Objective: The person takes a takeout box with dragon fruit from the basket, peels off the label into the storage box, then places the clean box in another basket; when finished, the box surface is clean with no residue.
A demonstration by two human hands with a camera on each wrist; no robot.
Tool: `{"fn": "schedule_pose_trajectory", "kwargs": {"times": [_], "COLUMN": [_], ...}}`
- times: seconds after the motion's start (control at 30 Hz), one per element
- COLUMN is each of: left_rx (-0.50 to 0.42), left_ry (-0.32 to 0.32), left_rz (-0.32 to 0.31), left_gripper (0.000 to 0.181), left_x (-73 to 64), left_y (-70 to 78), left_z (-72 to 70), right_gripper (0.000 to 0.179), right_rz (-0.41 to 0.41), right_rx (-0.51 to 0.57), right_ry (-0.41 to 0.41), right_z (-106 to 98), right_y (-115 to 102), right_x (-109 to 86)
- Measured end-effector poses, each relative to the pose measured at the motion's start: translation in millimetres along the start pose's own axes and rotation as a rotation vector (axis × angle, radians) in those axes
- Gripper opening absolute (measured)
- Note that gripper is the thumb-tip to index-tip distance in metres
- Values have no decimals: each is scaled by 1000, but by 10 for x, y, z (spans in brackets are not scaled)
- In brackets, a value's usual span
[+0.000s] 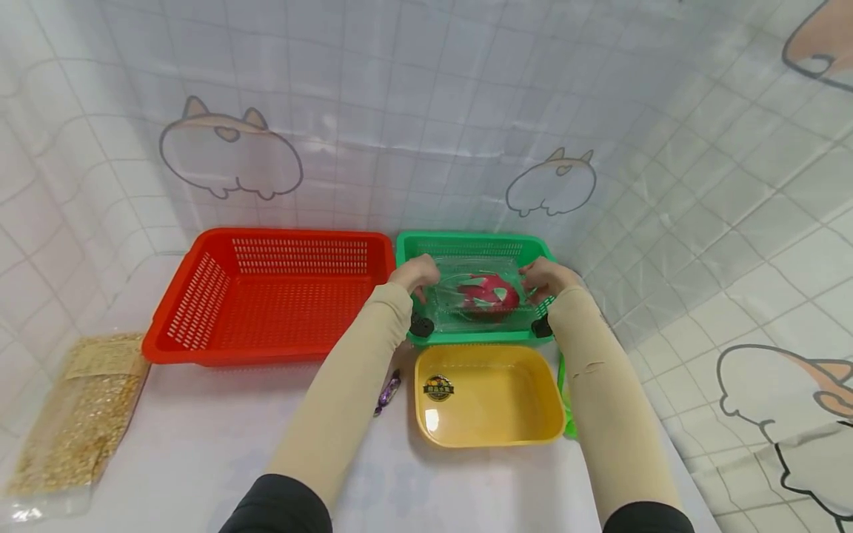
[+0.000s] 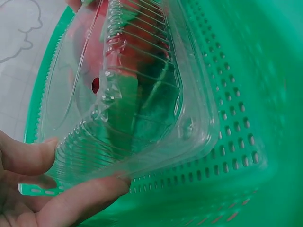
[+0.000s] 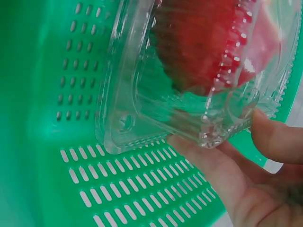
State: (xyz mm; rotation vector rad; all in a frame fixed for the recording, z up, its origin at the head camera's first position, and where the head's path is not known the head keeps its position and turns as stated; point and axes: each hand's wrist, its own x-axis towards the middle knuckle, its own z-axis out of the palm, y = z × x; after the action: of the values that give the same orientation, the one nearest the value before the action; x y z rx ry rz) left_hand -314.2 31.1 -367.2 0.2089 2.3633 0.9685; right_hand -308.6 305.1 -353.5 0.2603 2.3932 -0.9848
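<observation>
A clear plastic clamshell box [image 1: 448, 317] with a red dragon fruit [image 1: 492, 292] inside is at the green basket [image 1: 480, 337]. My left hand [image 1: 416, 274] grips the box's left end; the left wrist view shows thumb and fingers [image 2: 85, 198] at its ridged edge. At the right end my right hand [image 1: 548, 276] holds the box, its thumb on the side and a finger [image 3: 203, 153] under the rim. The lid lies over the fruit. In both wrist views the slotted basket wall and floor show around and below the box.
Left of the green basket stands a red slotted basket [image 1: 286, 314]. A yellow tub [image 1: 493, 396] sits in front, between the forearms, with a purple-wrapped candy [image 1: 389, 391] beside it. Something bright green [image 1: 569, 403] shows behind the tub's right side. A bag of grains [image 1: 83, 414] lies far left.
</observation>
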Motion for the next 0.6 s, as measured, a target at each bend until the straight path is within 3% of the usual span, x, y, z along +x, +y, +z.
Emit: {"fn": "schedule_pose_trajectory", "kwargs": {"times": [0.23, 0.6], "left_rx": [-18, 43], "left_ry": [-25, -23], "left_rz": [0, 45], "left_gripper": [60, 56], "left_x": [14, 56], "left_y": [-18, -58], "left_z": [-24, -15], "right_gripper": [43, 49], "right_rz": [-11, -9], "right_rx": [-50, -11], "right_ry": [14, 3], "right_z": [33, 60], "right_y": [-4, 19], "right_x": [-15, -36]}}
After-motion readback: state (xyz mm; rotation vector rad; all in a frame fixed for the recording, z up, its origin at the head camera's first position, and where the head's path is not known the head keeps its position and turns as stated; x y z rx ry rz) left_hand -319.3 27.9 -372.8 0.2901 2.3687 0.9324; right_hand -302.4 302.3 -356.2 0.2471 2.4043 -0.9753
